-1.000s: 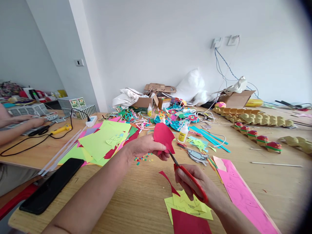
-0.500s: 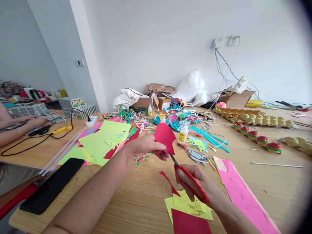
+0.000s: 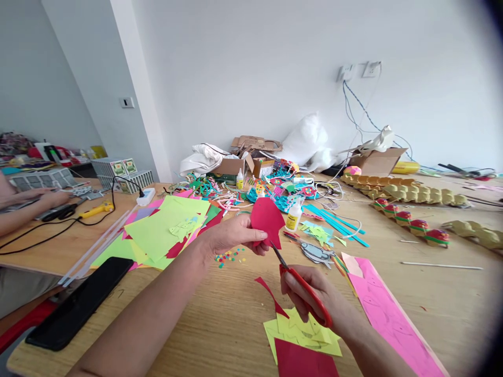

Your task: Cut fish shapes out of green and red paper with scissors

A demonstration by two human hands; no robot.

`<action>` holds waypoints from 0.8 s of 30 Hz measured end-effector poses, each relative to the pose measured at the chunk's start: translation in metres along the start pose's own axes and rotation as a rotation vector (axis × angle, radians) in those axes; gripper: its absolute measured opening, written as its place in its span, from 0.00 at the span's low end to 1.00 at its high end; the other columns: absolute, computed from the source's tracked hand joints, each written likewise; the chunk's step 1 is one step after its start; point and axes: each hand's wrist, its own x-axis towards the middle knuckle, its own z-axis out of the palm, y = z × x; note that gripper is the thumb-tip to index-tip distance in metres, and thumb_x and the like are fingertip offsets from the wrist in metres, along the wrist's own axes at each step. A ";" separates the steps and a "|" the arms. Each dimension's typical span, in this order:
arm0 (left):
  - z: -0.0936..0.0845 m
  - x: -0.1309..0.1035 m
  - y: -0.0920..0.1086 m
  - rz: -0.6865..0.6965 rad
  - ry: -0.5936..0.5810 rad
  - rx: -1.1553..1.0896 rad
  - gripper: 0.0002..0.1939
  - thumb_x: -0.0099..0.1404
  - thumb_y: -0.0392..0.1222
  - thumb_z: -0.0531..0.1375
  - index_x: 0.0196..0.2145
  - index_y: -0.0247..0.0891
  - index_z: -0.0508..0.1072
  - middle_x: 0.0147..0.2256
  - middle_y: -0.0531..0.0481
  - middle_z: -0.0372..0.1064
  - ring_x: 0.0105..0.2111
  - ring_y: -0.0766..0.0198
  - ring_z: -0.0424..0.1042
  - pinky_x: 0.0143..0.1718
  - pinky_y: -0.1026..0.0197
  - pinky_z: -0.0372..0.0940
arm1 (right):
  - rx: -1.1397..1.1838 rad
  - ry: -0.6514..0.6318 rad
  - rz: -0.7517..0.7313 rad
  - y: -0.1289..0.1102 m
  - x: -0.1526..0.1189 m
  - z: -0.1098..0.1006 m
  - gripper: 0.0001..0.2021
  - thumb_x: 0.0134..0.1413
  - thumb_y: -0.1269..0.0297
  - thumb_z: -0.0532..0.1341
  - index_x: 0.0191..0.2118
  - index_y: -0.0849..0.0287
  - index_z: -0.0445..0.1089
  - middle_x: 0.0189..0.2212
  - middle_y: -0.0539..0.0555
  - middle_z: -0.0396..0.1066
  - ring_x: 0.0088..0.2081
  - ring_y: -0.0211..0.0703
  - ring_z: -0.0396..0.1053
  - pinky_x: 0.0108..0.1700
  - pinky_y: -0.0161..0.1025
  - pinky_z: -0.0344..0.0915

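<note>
Between the thumb and fingers of my left hand (image 3: 245, 234) is a piece of red paper (image 3: 267, 220) with a curved outline, held up above the table. My right hand (image 3: 308, 293) grips red-handled scissors (image 3: 310, 298), their blades pointing up and left at the lower edge of that paper. Below the hands lies a thin curved red paper strip (image 3: 272, 296). One end of it rests by yellow paper pieces (image 3: 304, 331) with pencil drawings. A dark red sheet (image 3: 305, 359) overlaps them at the near edge of the view.
Left of my arm lie a black phone (image 3: 80, 303) and stacked coloured sheets (image 3: 151, 235). A glue bottle (image 3: 293, 215) stands behind the red paper. To the right are a grey paper fish (image 3: 317, 253) and a pink strip (image 3: 389, 314). Another person's hand (image 3: 55, 198) works at far left.
The view has shifted slightly, so most things sit a little farther left. Both hands keep their holds, and the scissors stay at the paper's lower edge.
</note>
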 end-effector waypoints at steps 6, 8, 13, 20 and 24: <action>0.002 -0.001 0.001 -0.020 0.004 0.013 0.08 0.54 0.41 0.61 0.29 0.32 0.72 0.25 0.48 0.70 0.25 0.68 0.70 0.30 0.64 0.65 | 0.027 -0.027 -0.025 -0.003 -0.001 0.001 0.21 0.52 0.45 0.50 0.22 0.58 0.59 0.10 0.42 0.55 0.12 0.30 0.48 0.17 0.30 0.45; 0.003 -0.001 0.001 -0.023 -0.002 0.015 0.08 0.54 0.40 0.60 0.29 0.32 0.72 0.25 0.48 0.70 0.25 0.67 0.70 0.30 0.64 0.65 | 0.025 -0.022 -0.027 -0.002 -0.001 0.001 0.21 0.53 0.45 0.50 0.23 0.58 0.60 0.10 0.42 0.55 0.12 0.30 0.48 0.17 0.29 0.45; 0.003 -0.001 0.002 -0.036 -0.020 0.025 0.08 0.54 0.40 0.60 0.29 0.32 0.72 0.25 0.48 0.70 0.25 0.68 0.70 0.30 0.64 0.65 | 0.002 -0.028 -0.014 0.000 0.000 0.000 0.20 0.54 0.46 0.50 0.23 0.59 0.61 0.09 0.42 0.55 0.11 0.29 0.48 0.15 0.29 0.43; 0.001 -0.001 0.001 -0.046 -0.024 0.041 0.07 0.55 0.39 0.59 0.29 0.31 0.72 0.25 0.49 0.70 0.25 0.69 0.69 0.30 0.64 0.66 | -0.007 -0.018 -0.012 0.003 0.002 0.001 0.22 0.55 0.46 0.49 0.23 0.59 0.61 0.09 0.42 0.54 0.11 0.29 0.48 0.14 0.27 0.42; 0.001 -0.001 0.002 -0.041 -0.018 0.064 0.08 0.55 0.40 0.59 0.30 0.31 0.72 0.25 0.49 0.70 0.25 0.69 0.69 0.30 0.65 0.65 | 0.008 -0.006 -0.012 0.004 0.002 0.002 0.20 0.55 0.48 0.50 0.22 0.59 0.60 0.09 0.42 0.54 0.11 0.28 0.49 0.14 0.27 0.42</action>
